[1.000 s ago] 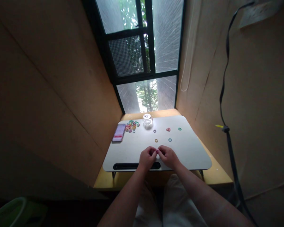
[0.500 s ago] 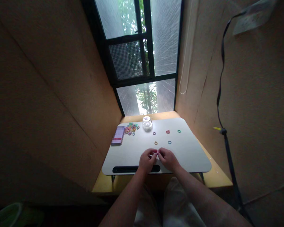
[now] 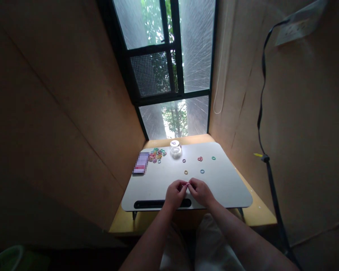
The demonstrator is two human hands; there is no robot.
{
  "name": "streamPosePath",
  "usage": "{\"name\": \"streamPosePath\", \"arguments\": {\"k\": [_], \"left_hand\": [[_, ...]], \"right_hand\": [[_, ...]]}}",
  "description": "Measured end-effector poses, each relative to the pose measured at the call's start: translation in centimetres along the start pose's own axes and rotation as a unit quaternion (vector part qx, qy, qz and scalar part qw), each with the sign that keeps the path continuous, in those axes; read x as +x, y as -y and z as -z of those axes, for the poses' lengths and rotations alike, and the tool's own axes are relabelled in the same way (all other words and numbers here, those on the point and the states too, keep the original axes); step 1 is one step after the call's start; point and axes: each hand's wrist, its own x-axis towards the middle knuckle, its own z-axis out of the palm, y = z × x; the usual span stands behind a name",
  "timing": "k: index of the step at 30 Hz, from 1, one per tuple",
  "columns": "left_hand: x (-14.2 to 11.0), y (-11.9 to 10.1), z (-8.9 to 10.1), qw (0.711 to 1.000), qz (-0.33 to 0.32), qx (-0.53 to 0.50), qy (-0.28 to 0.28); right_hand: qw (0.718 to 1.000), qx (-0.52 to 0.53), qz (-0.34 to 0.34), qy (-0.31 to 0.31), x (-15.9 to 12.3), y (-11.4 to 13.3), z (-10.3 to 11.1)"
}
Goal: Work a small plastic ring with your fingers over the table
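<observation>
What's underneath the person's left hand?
Below the left hand are the white tabletop and its black slot, visible on either side; the stretch the hand covers can't be seen.

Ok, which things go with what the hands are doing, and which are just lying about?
Seem to belong:
small pink thing, pinched between left hand and right hand
loose rings
ring pile

Probably just there:
phone-like slab
black cord
green tub
clear jar, maybe

Daylight from the window (image 3: 196,49) leaves the picture's corners dim.
</observation>
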Motion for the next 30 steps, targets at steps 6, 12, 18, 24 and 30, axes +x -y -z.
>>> {"name": "streamPosePath", "arguments": {"k": [6,12,18,24,30], "left_hand": [[0.06,-0.23,-0.15,1.0,0.018,-0.007,-0.014],[0.07,-0.08,-0.32,0.999,0.026,0.024,-0.025],[-0.06,0.22,-0.48,0.998,0.024,0.051,-0.015],[-0.24,0.05,-0.46,0.997,0.028,0.069,-0.006],[-0.35,0.16,-0.43,0.998,0.025,0.062,0.004]], "right_hand": [[1.0,0.026,0.014,-0.001,-0.25,0.42,0.25],[0.999,0.051,0.014,0.002,-0.31,0.23,0.21],[0.999,0.046,0.011,0.003,-0.36,0.46,0.31],[1.0,0.024,0.007,-0.003,-0.32,0.58,0.36],[1.0,0.009,-0.005,-0.007,-0.24,0.58,0.26]]}}
